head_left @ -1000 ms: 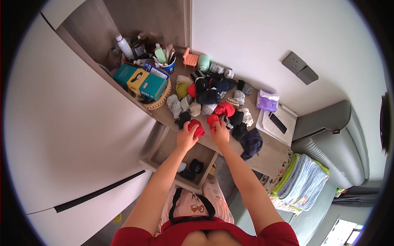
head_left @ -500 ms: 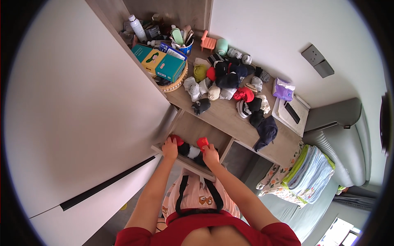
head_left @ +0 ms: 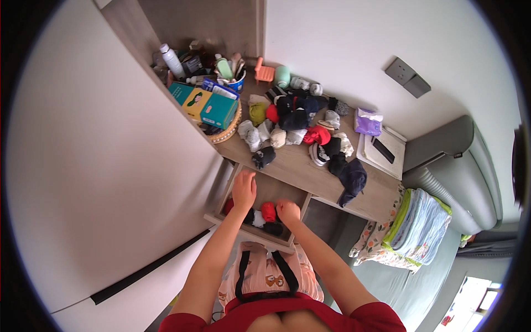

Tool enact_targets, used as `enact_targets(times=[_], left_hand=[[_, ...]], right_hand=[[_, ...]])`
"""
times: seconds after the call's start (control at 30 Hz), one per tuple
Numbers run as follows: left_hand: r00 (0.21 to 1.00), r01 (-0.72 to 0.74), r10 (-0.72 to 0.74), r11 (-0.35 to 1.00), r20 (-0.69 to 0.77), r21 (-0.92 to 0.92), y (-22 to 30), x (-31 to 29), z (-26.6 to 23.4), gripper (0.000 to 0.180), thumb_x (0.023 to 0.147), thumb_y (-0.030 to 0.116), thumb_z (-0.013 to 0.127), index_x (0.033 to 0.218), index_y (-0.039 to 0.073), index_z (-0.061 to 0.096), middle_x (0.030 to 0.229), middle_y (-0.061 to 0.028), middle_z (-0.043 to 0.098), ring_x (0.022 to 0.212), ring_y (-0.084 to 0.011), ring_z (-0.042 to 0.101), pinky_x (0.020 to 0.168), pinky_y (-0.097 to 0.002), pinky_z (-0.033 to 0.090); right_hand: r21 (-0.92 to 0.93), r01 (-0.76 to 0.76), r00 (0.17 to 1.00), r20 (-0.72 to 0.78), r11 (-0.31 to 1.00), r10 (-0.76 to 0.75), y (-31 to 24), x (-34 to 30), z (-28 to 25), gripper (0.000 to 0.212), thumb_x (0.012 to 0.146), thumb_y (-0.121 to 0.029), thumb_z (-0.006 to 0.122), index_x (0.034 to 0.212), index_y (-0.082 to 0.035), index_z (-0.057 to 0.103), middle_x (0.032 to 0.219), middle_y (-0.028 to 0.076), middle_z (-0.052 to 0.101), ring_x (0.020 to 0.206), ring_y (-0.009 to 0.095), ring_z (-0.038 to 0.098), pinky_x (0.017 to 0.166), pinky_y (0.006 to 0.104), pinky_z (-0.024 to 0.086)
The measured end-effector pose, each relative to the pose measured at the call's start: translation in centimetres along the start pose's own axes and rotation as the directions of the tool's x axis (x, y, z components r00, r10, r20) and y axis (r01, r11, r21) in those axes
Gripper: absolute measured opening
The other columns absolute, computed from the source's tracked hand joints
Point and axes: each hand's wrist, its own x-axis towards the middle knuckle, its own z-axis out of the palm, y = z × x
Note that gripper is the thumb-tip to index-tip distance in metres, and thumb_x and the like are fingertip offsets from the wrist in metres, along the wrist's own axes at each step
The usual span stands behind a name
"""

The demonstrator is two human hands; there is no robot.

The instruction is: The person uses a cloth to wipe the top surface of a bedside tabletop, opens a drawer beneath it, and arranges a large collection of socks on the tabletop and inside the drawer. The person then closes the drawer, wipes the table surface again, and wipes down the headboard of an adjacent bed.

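My left hand (head_left: 244, 190) hovers over the drawer (head_left: 276, 187), empty, its fingers stretched out toward the right. Below it, along the front of the drawer, lie rolled socks: a red one (head_left: 228, 206) partly behind my left wrist, a white one (head_left: 258, 220), a dark one (head_left: 272, 228) and a bright red one (head_left: 268, 211). Just right of the bright red roll is my right hand (head_left: 288, 211), its fingers curled in with nothing visible in them. Many more rolled socks and a dark cap (head_left: 352, 180) lie on the desktop (head_left: 301, 166) behind the drawer.
A woven basket (head_left: 228, 131) with a teal and yellow box (head_left: 204, 105) stands at the back left. Behind the socks are a small pink chair (head_left: 264, 72) and a green cup (head_left: 282, 76). A phone (head_left: 383, 150) rests on a notebook at the right, near folded towels (head_left: 423, 227).
My right hand has let go of the bright red roll, which now lies in the drawer. My left hand has left the red roll and moved up and right over the drawer.
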Motion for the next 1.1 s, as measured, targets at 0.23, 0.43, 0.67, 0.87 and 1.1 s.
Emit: enact_targets(times=[0.23, 0.43, 0.67, 0.87, 1.1], left_hand=[[0.972, 0.104, -0.134, 0.982, 0.191, 0.159, 2.9, 7.0, 3.7, 0.056, 0.068, 0.009, 0.068, 0.119, 0.024, 0.049, 0.109, -0.0114, 0.050, 0.099, -0.0333, 0.051, 0.077, -0.0417, 0.048], [0.954, 0.062, -0.042, 0.997, 0.297, -0.056, 3.7, 3.9, 2.8, 0.041, 0.067, 0.012, 0.068, 0.104, 0.017, 0.052, 0.099, -0.0091, 0.051, 0.083, -0.0317, 0.056, 0.068, -0.0429, 0.048], [0.901, 0.130, -0.095, 0.990, 0.423, -0.055, 3.2, -5.7, 1.2, 0.038, 0.067, 0.016, 0.068, 0.103, 0.017, 0.054, 0.098, -0.0097, 0.050, 0.083, -0.0301, 0.058, 0.064, -0.0394, 0.050], [0.961, 0.210, -0.257, 0.921, 0.106, 0.329, -1.6, -6.4, 1.3, 0.047, 0.072, 0.016, 0.065, 0.117, 0.022, 0.051, 0.119, -0.0117, 0.045, 0.094, -0.0322, 0.054, 0.070, -0.0398, 0.049], [0.689, 0.067, -0.415, 0.853, 0.594, 0.517, -5.0, -8.7, 0.3, 0.041, 0.082, 0.026, 0.053, 0.122, 0.017, 0.051, 0.138, -0.0143, 0.035, 0.118, -0.0307, 0.040, 0.095, -0.0502, 0.034]], right_hand=[[0.111, -0.065, 0.888, -0.447, 0.992, 0.108, 3.6, 6.4, -8.6, 0.053, 0.077, -0.014, 0.057, 0.128, -0.020, 0.044, 0.129, 0.014, 0.041, 0.090, 0.029, 0.059, 0.070, 0.0396, 0.050], [-0.078, -0.208, 0.936, -0.304, 0.975, 0.175, 3.3, 9.9, -13.6, 0.072, 0.073, -0.016, 0.061, 0.136, -0.030, 0.031, 0.136, 0.017, 0.029, 0.100, 0.034, 0.056, 0.073, 0.0399, 0.051], [-0.101, -0.152, 0.927, -0.360, 0.983, 0.107, 4.8, 11.0, -14.1, 0.041, 0.066, -0.019, 0.069, 0.104, -0.013, 0.052, 0.102, 0.013, 0.049, 0.080, 0.032, 0.060, 0.067, 0.0402, 0.051], [0.174, 0.335, 0.918, -0.279, 0.926, -0.280, 0.1, 1.9, -7.0, 0.044, 0.066, -0.024, 0.072, 0.104, -0.007, 0.057, 0.096, 0.013, 0.053, 0.080, 0.031, 0.059, 0.066, 0.0406, 0.051], [0.159, -0.086, 0.992, 0.101, 0.983, 0.071, -1.6, 1.2, 8.3, 0.034, 0.078, -0.022, 0.059, 0.109, -0.007, 0.059, 0.098, 0.020, 0.060, 0.083, 0.035, 0.060, 0.075, 0.0426, 0.049]])
